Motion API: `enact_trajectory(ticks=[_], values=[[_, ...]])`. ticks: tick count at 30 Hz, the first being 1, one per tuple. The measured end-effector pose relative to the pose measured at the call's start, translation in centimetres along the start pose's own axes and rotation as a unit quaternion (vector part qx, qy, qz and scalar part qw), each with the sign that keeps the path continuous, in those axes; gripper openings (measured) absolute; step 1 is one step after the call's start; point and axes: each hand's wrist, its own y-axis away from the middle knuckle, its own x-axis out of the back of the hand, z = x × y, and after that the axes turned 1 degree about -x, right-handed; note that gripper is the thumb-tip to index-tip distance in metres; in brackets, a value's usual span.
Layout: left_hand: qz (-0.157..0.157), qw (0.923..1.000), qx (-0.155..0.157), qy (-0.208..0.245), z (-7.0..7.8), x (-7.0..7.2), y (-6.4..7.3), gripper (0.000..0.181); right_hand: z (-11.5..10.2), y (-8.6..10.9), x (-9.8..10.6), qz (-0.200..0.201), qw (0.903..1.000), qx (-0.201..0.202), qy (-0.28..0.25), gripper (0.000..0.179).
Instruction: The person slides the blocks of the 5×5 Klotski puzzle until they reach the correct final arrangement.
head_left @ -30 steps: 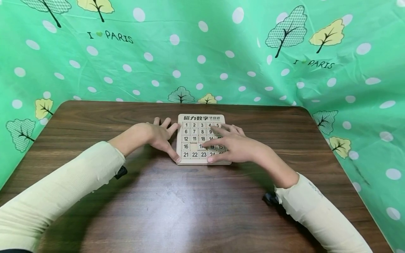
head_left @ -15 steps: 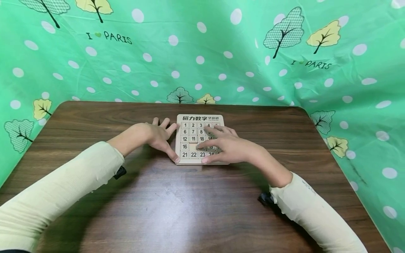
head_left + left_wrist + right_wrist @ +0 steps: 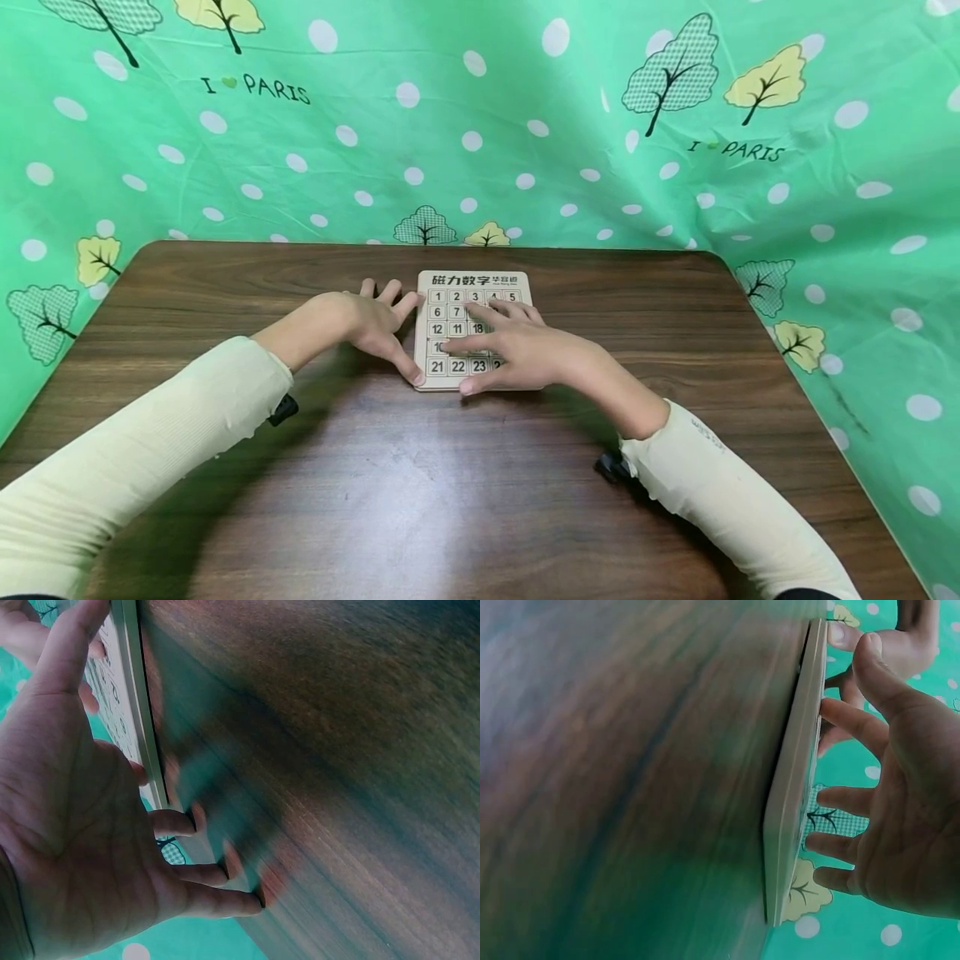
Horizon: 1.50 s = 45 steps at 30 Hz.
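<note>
A pale sliding number puzzle [image 3: 480, 281] lies flat near the far edge of the table, its numbered tiles in rows below a printed heading. My left hand [image 3: 372, 323] is spread along its left side, thumb at the near left corner and index finger by the upper left edge. Over the tiles reaches my right hand [image 3: 536, 346] with extended fingers, the index fingertip on the left part of the fourth row. Its thumb is by the near edge. Tiles beneath this hand are hidden. In the right wrist view the puzzle's side [image 3: 791, 787] rests on the wood.
The dark wooden table [image 3: 390, 500] stretches toward me. Behind it and at both sides hangs a green dotted curtain [image 3: 450, 108] with tree prints. Pale sleeves [image 3: 172, 425] cover both forearms, and a black device [image 3: 613, 468] shows under the right wrist.
My right hand has slid left across the puzzle, its index finger moving along the fourth row. The gap right of tile 16 is no longer visible. My left hand stays in place.
</note>
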Motion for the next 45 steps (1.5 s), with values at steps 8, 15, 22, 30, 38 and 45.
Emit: enact_trajectory(ticks=[8, 15, 22, 30, 38, 45], values=[[0.001, 1.0, 0.003, -0.002, 0.0, 0.0, 0.0, 0.147, 1.0, 0.9, 0.4, 0.018, 0.9997, -0.014, 0.008, 0.065], [-0.004, 1.0, 0.002, 0.004, 0.0, 0.1, 0.0, 0.148, 1.2, 1.0, 0.5, 0.034, 0.9994, 0.003, -0.001, 0.064], [-0.003, 1.0, 0.0, 0.0, 0.0, 0.1, 0.0, 0.147, 0.3, -0.5, 0.8, 0.029, 0.9996, 0.001, 0.005, 0.071], [-0.003, 1.0, -0.001, -0.001, 0.0, 0.1, -0.1, 0.147, -0.1, -1.6, 0.8, 0.009, 0.9999, -0.004, 0.011, 0.073], [-0.004, 1.0, 0.0, 0.005, -0.1, 0.0, -0.1, 0.147, -0.5, -1.0, 0.6, -0.002, 1.0, -0.001, 0.009, 0.071], [-0.005, 1.0, 0.001, 0.008, -0.1, 0.0, 0.0, 0.148, -1.0, -0.1, 0.2, -0.003, 0.9999, 0.011, 0.0, 0.072]])
